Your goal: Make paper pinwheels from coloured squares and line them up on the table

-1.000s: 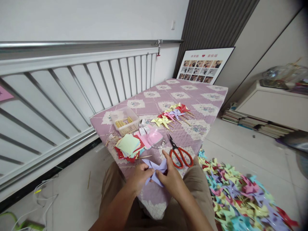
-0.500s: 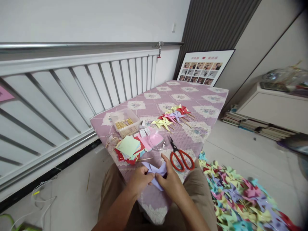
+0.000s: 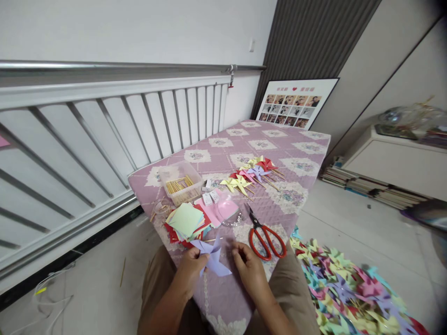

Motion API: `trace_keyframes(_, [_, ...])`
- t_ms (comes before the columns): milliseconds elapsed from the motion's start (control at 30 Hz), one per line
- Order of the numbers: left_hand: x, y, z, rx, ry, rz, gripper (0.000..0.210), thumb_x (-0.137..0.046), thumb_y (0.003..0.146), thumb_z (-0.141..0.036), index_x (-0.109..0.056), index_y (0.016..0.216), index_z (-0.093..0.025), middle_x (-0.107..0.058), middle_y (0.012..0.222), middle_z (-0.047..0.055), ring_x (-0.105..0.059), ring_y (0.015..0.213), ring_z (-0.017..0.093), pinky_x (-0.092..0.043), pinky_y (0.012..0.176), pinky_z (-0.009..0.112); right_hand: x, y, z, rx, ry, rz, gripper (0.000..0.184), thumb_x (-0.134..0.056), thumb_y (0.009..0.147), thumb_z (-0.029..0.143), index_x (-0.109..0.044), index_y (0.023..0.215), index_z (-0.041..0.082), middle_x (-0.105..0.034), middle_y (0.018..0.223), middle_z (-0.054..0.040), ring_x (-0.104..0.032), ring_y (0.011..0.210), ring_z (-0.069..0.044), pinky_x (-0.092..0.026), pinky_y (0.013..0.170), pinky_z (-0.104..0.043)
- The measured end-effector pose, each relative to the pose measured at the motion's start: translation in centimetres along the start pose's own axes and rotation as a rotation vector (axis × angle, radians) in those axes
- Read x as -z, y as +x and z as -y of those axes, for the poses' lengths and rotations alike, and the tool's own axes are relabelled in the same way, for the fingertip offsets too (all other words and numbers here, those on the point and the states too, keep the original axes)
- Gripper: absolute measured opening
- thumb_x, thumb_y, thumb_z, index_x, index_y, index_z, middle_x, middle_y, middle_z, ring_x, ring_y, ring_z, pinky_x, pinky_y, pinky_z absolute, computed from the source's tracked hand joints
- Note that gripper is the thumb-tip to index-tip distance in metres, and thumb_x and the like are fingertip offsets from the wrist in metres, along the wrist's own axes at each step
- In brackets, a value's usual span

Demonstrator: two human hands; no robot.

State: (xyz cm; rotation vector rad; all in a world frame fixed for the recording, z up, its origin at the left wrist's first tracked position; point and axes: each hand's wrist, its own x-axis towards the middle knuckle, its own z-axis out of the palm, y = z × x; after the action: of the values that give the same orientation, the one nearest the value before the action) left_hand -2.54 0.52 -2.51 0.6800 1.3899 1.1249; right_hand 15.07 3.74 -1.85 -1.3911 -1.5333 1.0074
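Your forearms enter from the bottom edge of the frame, cut off at the elbows, and your knees are only partly seen either side of them. Near the centre bottom, your left hand (image 3: 190,270) pinches a lilac paper pinwheel (image 3: 211,257) between thumb and fingers; the fingertips under the paper are hidden. Your right hand (image 3: 248,266) sits just to the right of the pinwheel, apart from it, fingers loosely curled; whether anything small lies between them is too hard to make out.

The pinwheel is pale purple, folded into pointed blades, held low over the near edge of the surface.

That surface is a pink quilted mat (image 3: 300,139) with floral squares, running from bottom centre toward the upper right. On it, just above your hands, lies a stack of coloured paper squares (image 3: 185,221). Red-handled scissors (image 3: 266,235) lie to the right of your right hand. Higher up sits a clear plastic box of wooden sticks (image 3: 179,184), and further right a cluster of finished pinwheels (image 3: 249,174).

A white slatted railing (image 3: 104,125) fills the left side. A framed photo collage (image 3: 295,102) leans at the upper centre right. At the bottom right, a heap of pinwheels (image 3: 349,298) covers the floor, cut off by the frame.
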Motion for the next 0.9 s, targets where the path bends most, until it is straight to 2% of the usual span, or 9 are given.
trace_keyframes(133, [-0.7,0.3,-0.1,-0.020,-0.029,0.012,0.027,-0.062,0.066,-0.033,-0.065,0.084,-0.014,-0.059,0.062,-0.002,-0.049,0.054,0.010,-0.037,0.054,0.022,-0.2,-0.2,0.0,0.040,-0.106,0.028,0.024,-0.048,0.087,0.034,-0.062,0.094,0.017,-0.067,0.086,-0.0091,-0.062,0.081,-0.023,-0.049,0.076,-0.034])
trace_keyframes(300, [-2.0,1.1,-0.5,-0.101,0.071,0.052,0.023,-0.058,0.071,-0.028,-0.067,0.089,-0.017,-0.066,0.073,0.001,-0.058,0.070,0.016,-0.043,0.066,0.025,-0.2,0.0,0.2,0.001,0.000,0.058,0.024,-0.049,0.087,0.040,-0.060,0.089,0.018,-0.064,0.077,-0.0058,-0.060,0.071,-0.020,-0.049,0.066,-0.030])
trace_keyframes(400, [-2.3,1.4,-0.6,-0.173,0.132,0.081,0.018,-0.056,0.073,-0.026,-0.067,0.085,-0.017,-0.069,0.080,0.003,-0.060,0.078,0.019,-0.045,0.073,0.027,0.8,0.9,0.2,-0.041,0.069,0.053,0.028,-0.049,0.085,0.045,-0.059,0.086,0.018,-0.063,0.072,-0.0039,-0.059,0.066,-0.019,-0.048,0.061,-0.029])
trace_keyframes(467, [-2.3,1.5,-0.7,-0.196,0.154,0.088,0.018,-0.054,0.074,-0.025,-0.067,0.084,-0.017,-0.069,0.082,0.003,-0.060,0.081,0.020,-0.046,0.075,0.028,2.0,2.2,0.7,-0.038,0.032,0.030,0.026,-0.050,0.085,0.043,-0.059,0.084,0.019,-0.062,0.071,-0.0026,-0.057,0.064,-0.018,-0.046,0.059,-0.028])
trace_keyframes(567, [-2.3,1.6,-0.9,-0.207,0.198,0.083,0.021,-0.053,0.076,-0.026,-0.068,0.086,-0.015,-0.070,0.082,0.004,-0.061,0.083,0.021,-0.046,0.077,0.030,4.3,5.0,2.7,0.026,-0.171,-0.012,0.022,-0.050,0.083,0.038,-0.060,0.085,0.018,-0.063,0.072,-0.0022,-0.059,0.066,-0.018,-0.046,0.062,-0.028])
trace_keyframes(667, [-2.3,1.8,-0.8,-0.240,0.245,0.044,0.022,-0.055,0.075,-0.025,-0.069,0.087,-0.015,-0.071,0.084,0.005,-0.062,0.084,0.022,-0.046,0.079,0.030,5.6,8.4,5.6,0.149,-0.418,0.017,0.020,-0.048,0.084,0.031,-0.062,0.086,0.017,-0.066,0.078,-0.0039,-0.061,0.071,-0.018,-0.046,0.067,-0.028])
trace_keyframes(733, [-2.4,2.0,-0.6,-0.277,0.247,0.032,0.022,-0.055,0.075,-0.024,-0.069,0.090,-0.016,-0.071,0.091,0.006,-0.062,0.089,0.022,-0.046,0.083,0.030,5.6,10.6,7.2,0.222,-0.664,0.127,0.019,-0.046,0.085,0.023,-0.064,0.085,0.016,-0.066,0.079,-0.0047,-0.060,0.074,-0.018,-0.045,0.068,-0.027])
trace_keyframes(767, [-2.4,2.1,-0.4,-0.289,0.241,0.033,0.022,-0.056,0.075,-0.024,-0.069,0.091,-0.016,-0.071,0.094,0.006,-0.062,0.091,0.022,-0.045,0.084,0.030,5.4,11.7,7.8,0.254,-0.793,0.229,0.020,-0.046,0.084,0.019,-0.065,0.087,0.016,-0.067,0.084,-0.0056,-0.061,0.078,-0.017,-0.044,0.071,-0.027])
trace_keyframes(900, [-2.4,2.3,0.1,-0.302,0.262,0.033,0.017,-0.056,0.076,-0.024,-0.068,0.085,-0.017,-0.070,0.089,0.005,-0.061,0.088,0.021,-0.045,0.081,0.029,3.4,15.1,8.1,0.214,-0.931,0.404,0.011,-0.062,0.075,0.009,-0.068,0.073,0.017,-0.069,0.080,-0.0055,-0.063,0.080,-0.018,-0.044,0.073,-0.027])
